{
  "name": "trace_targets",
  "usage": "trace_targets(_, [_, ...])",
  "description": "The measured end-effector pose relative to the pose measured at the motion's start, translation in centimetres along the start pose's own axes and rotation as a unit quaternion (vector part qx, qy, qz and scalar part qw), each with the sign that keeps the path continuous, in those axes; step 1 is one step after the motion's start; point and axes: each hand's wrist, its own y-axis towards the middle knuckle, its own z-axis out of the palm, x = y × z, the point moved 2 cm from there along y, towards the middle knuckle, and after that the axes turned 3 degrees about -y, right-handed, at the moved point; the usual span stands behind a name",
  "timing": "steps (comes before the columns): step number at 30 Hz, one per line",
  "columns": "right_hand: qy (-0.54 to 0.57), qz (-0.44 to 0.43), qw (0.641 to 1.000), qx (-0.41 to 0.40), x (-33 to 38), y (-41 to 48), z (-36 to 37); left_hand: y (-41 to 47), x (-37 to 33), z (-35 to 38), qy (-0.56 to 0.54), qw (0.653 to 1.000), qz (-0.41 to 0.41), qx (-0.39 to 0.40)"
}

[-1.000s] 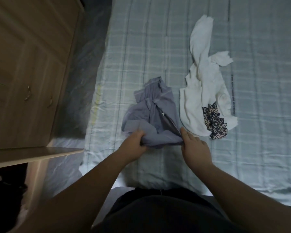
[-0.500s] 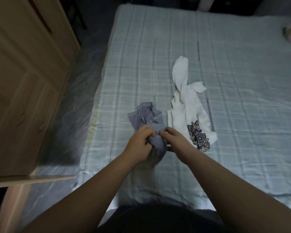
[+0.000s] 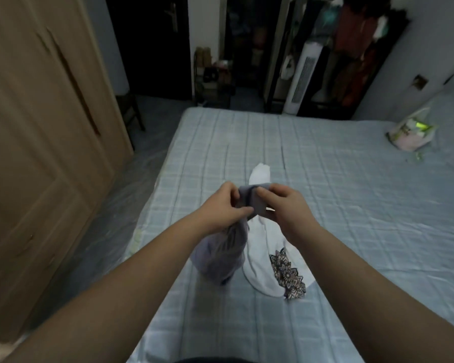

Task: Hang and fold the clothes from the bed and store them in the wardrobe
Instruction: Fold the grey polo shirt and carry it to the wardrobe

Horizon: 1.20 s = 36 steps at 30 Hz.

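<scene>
Right now, on my feed, both hands are raised over the near-middle of the bed (image 3: 364, 210), close together and gripping the same piece of cloth. The left hand (image 3: 222, 205) has its fingers curled and its thumb pressed onto the top edge of the grey garment (image 3: 220, 254). The right hand (image 3: 286, 208) pinches that same edge from the other side, fingertips almost meeting those of the left. The grey garment hangs bunched below the left hand, down toward the checked sheet. I cannot tell whether its lowest fold touches the sheet or hangs just clear of it.

Just to the right of it, the white garment (image 3: 260, 247) lies flat on the bed. Its dark mandala print is at the near end and one narrow end points away, showing above the knuckles. The right forearm crosses over part of it.

The wardrobe (image 3: 42, 158) fills the left side of the view, with its tan wooden doors closed. A strip of grey floor (image 3: 121, 195) runs between it and the bed's left edge.

Far right on the bed sits a clear plastic bag (image 3: 409, 132), well apart from the clothes. Beyond the far end of the bed I see a dark door (image 3: 152, 43), a white tower fan (image 3: 303, 77) and hanging clothes (image 3: 357, 53) in shadow.
</scene>
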Motion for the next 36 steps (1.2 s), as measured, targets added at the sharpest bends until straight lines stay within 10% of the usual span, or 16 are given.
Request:
trace_targets(9, [-0.034,-0.098,0.994,0.042,4.6,-2.6,-11.2,3.0,-10.8,5.0,0.109,0.989,0.060,-0.081])
trace_targets(20, [-0.132,-0.011,0.991,-0.032,-4.8,-3.9,-23.8,1.7,-22.2,9.9,0.142,0.975,0.114,-0.124])
trace_targets(26, [-0.247,-0.081,0.965,0.037,-6.0,-2.7,-25.7,-0.3,-26.4,10.5,0.125,0.973,0.150,-0.126])
trace_targets(36, [-0.138,-0.094,0.979,0.118,-5.8,-2.5,-22.0,-5.1,-26.6,9.3,0.119,0.969,0.174,-0.127])
